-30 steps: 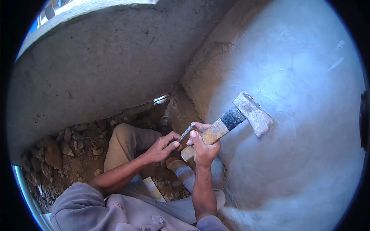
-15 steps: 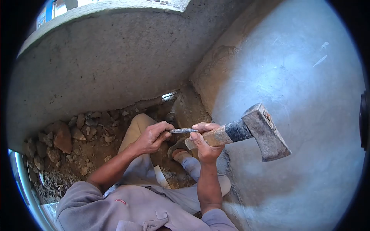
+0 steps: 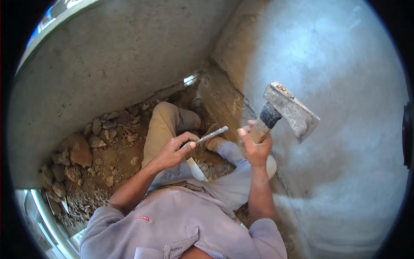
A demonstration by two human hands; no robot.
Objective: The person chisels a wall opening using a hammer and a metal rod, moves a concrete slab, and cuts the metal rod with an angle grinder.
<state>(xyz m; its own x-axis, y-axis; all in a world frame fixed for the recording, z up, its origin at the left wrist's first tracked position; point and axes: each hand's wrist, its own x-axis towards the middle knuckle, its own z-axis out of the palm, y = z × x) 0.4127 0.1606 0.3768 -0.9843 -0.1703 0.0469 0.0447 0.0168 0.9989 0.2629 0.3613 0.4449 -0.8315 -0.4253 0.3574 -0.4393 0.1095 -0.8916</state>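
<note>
My left hand pinches one end of a short ribbed metal rod, which looks like rebar and tilts up to the right. My right hand grips a hatchet by its wooden handle, close below the head. Black wrapping covers the handle's upper part. The grey hatchet head points up and right, in front of the smooth wall. A gap separates the rod's free end from my right hand. Both hands are above my bent legs.
Rough stones and loose soil lie along the left wall. A smooth grey wall rises close on the right. The walls meet in a corner ahead, with a small bright opening. A pale flat piece lies between my legs.
My hands have moved apart. The rod's right end has left my right hand's fingers and now tilts upward. My right hand has shifted right with the hatchet, whose head is higher. The view has shifted.
</note>
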